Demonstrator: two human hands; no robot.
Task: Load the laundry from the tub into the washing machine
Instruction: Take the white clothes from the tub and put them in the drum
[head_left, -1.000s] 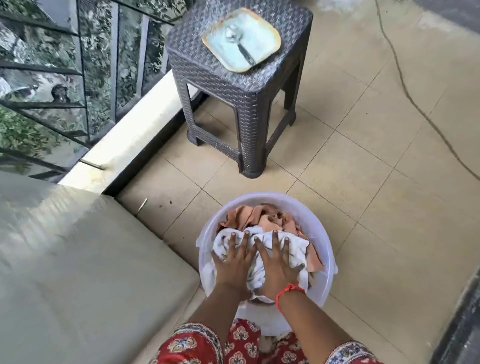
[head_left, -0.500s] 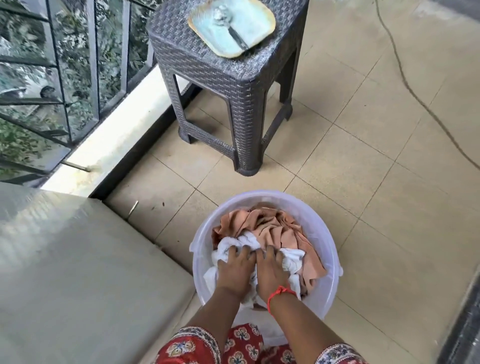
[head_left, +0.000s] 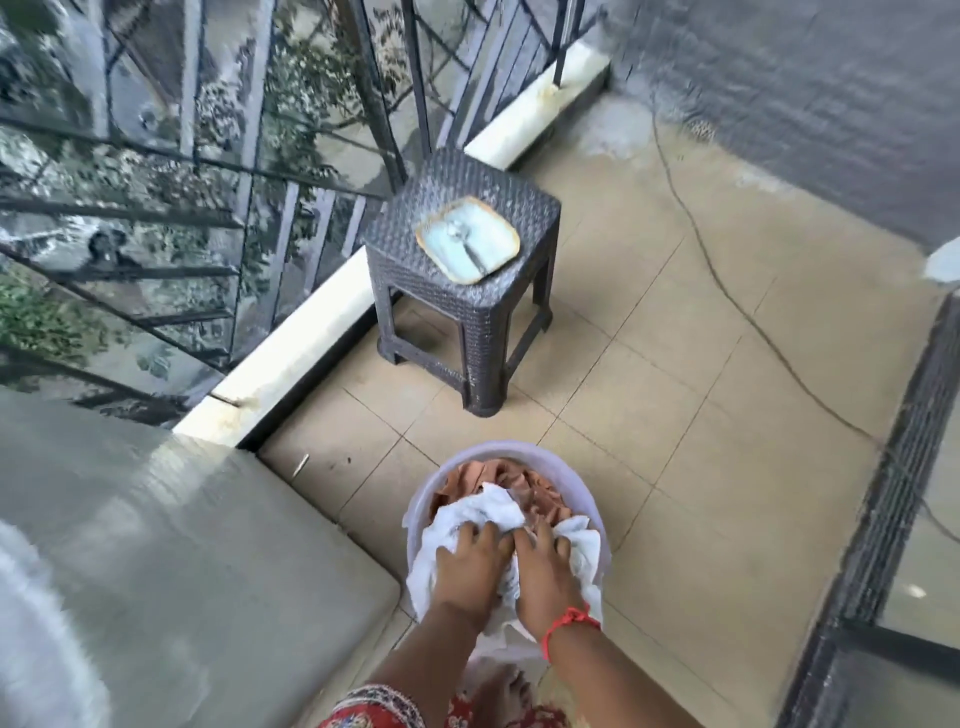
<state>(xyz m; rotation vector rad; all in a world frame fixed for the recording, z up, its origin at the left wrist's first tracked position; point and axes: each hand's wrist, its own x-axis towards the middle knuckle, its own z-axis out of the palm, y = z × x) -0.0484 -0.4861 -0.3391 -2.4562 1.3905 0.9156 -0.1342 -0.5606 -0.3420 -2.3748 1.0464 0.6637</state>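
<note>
Both hands are in the plastic tub (head_left: 415, 519) on the tiled floor, left hand (head_left: 467, 566) and right hand (head_left: 545, 571) each clutching a bunch of the white cloth (head_left: 493, 512), peach laundry (head_left: 519, 480) underneath.

The view is pulling back and tilting up: the stool (head_left: 462, 275) with its plate (head_left: 466, 244) is now sitting mid-frame instead of at the 12 o'clock edge, and the tub (head_left: 415, 519) is sliding down toward 6 o'clock. More railing (head_left: 208, 182) and a grey wall (head_left: 805, 93) at 1 o'clock are coming into sight. In the tub, both hands are closing on the white cloth (head_left: 493, 512): the left hand (head_left: 467, 569) and right hand (head_left: 545, 571), flat with spread fingers a second ago, are now curling in, bunching the cloth up over the peach fabric (head_left: 498, 480).
</note>
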